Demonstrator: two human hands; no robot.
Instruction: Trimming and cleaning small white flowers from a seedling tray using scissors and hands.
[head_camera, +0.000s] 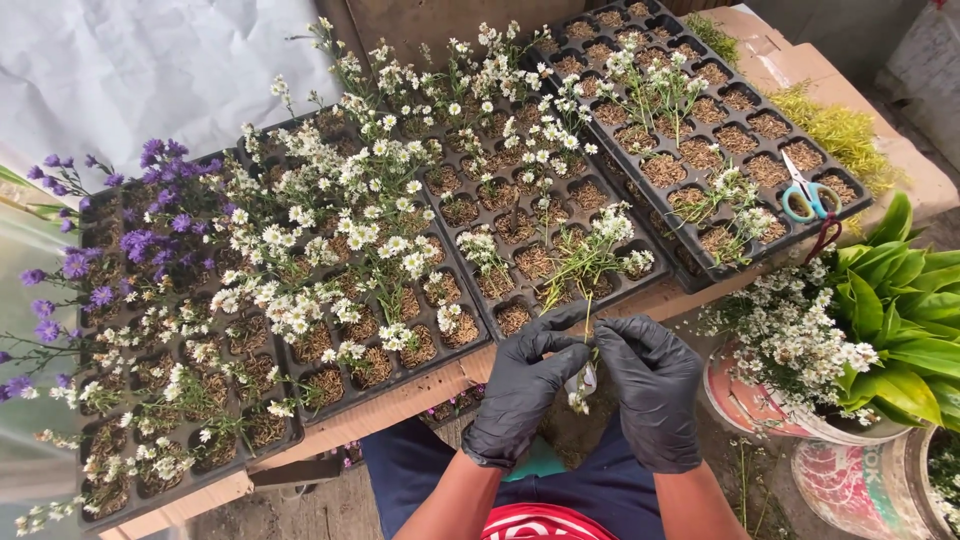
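Head view: the black-gloved left hand (520, 385) and right hand (652, 385) both pinch a thin green flower stem (586, 352) with small white blooms, just in front of the black plastic seedling tray (640, 285) of fibrous soil cells.

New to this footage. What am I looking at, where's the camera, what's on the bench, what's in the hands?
There is no machine here: one camera worn on a person's head looks down at their own two hands, both in black gloves. The left hand and right hand meet over the lap and pinch a small flower cutting with white blooms between them. In front lie black seedling trays on a cardboard-covered bench, many cells planted with white flower sprigs, and purple flowers at the left. Blue-handled scissors rest on the right tray. At the right, a painted pot holds more white flowers beside a leafy green plant.
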